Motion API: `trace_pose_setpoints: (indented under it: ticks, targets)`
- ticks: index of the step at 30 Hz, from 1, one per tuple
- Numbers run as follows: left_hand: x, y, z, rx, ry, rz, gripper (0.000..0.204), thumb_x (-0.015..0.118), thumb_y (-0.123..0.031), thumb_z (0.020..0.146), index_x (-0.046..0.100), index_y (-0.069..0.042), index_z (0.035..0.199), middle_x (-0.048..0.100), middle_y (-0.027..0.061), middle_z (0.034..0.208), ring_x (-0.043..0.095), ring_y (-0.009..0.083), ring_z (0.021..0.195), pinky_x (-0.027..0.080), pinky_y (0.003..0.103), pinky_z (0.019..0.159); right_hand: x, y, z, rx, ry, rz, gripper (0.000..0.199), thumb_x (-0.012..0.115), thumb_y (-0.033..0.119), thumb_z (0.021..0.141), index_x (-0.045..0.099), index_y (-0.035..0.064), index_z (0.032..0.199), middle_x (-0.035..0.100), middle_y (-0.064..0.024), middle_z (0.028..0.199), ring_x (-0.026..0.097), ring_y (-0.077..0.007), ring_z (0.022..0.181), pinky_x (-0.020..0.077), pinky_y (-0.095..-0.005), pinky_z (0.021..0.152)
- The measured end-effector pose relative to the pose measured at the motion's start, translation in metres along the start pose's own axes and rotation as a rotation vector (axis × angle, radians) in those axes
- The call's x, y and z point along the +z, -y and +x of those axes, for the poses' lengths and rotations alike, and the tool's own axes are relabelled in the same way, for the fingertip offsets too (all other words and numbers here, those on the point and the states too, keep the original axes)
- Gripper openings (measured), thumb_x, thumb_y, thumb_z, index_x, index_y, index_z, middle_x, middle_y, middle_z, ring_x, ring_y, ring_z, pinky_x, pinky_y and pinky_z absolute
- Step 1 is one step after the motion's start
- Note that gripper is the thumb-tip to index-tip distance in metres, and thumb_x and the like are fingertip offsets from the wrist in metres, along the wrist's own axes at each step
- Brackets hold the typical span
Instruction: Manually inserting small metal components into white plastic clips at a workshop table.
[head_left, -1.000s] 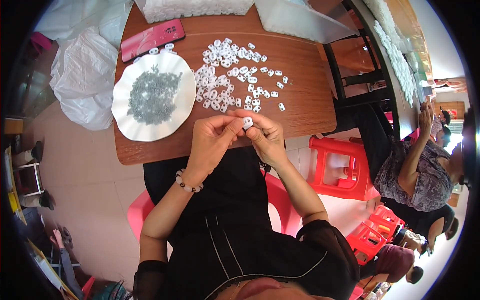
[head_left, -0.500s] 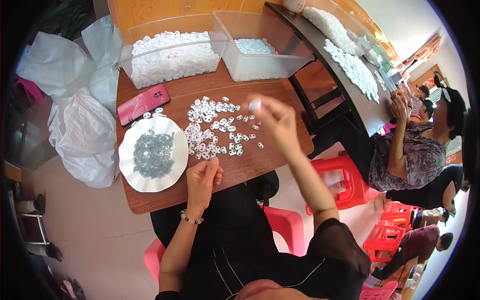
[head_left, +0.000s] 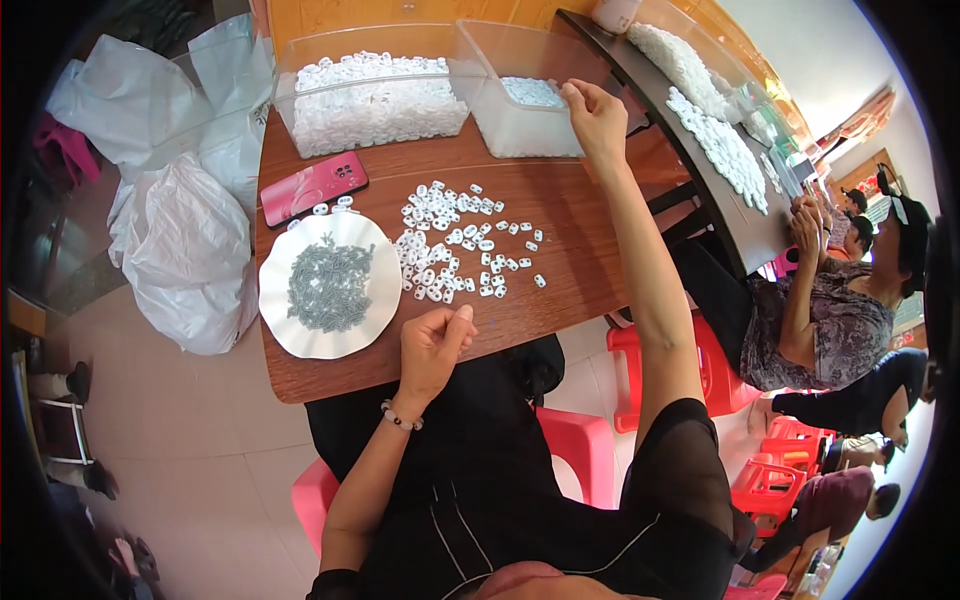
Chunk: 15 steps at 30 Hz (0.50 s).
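Note:
My right hand (head_left: 598, 122) is stretched out over the right rim of a clear plastic tub (head_left: 535, 135) holding pale small pieces. Its fingers are pinched together, and whatever is at their tips is too small to tell. My left hand (head_left: 432, 350) rests closed at the table's near edge, thumb against the curled fingers; its contents, if any, are hidden. Between the hands lie many small white two-holed pieces (head_left: 436, 208), loosely heaped and scattered. Left of them stands a white wavy-rimmed plate (head_left: 283, 335) holding a pile of small grey pins (head_left: 330, 285).
A second clear tub (head_left: 372, 125), full of white pieces, stands at the back left. A pink phone (head_left: 315, 188) lies behind the plate. White bags (head_left: 185, 250) sit left of the wooden table (head_left: 560, 215). At right, another person (head_left: 835, 300) works at a dark table (head_left: 745, 235).
My right hand has moved away from me, from above the scattered pieces to the right tub's rim; the white piece seen at its fingertips is no longer clearly visible. My left hand stays closed.

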<state>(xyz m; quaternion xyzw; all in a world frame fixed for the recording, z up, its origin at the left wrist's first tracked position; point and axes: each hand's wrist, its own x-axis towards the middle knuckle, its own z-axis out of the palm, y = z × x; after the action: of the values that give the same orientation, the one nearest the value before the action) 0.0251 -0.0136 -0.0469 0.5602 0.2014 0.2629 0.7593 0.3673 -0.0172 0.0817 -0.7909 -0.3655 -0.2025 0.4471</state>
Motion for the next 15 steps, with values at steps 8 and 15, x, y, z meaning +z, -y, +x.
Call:
trace_pose_setpoints:
  ticks: [8, 15]
  targets:
    - [0.001, -0.003, 0.001, -0.022, 0.012, -0.015, 0.032, 0.062, -0.021, 0.093, 0.063, 0.000, 0.069, 0.057, -0.0010, 0.059, 0.047, 0.0014, 0.052, 0.035, 0.017, 0.047, -0.011, 0.020, -0.110, -0.108, 0.448, 0.169, 0.017, 0.063, 0.014, 0.090, 0.066, -0.0019, 0.091, 0.065, -0.0035, 0.073, 0.057, -0.0065, 0.068, 0.0444, -0.0235, 0.058]
    - [0.001, -0.003, 0.001, -0.019, 0.016, 0.009, 0.032, 0.062, -0.021, 0.093, 0.063, 0.000, 0.069, 0.057, -0.0008, 0.060, 0.048, 0.0016, 0.054, 0.037, 0.017, 0.049, -0.011, 0.036, -0.140, -0.159, 0.639, -0.028, 0.012, 0.062, 0.013, 0.085, 0.066, 0.0037, 0.090, 0.064, -0.0152, 0.075, 0.061, -0.0327, 0.075, 0.0481, -0.0415, 0.068]
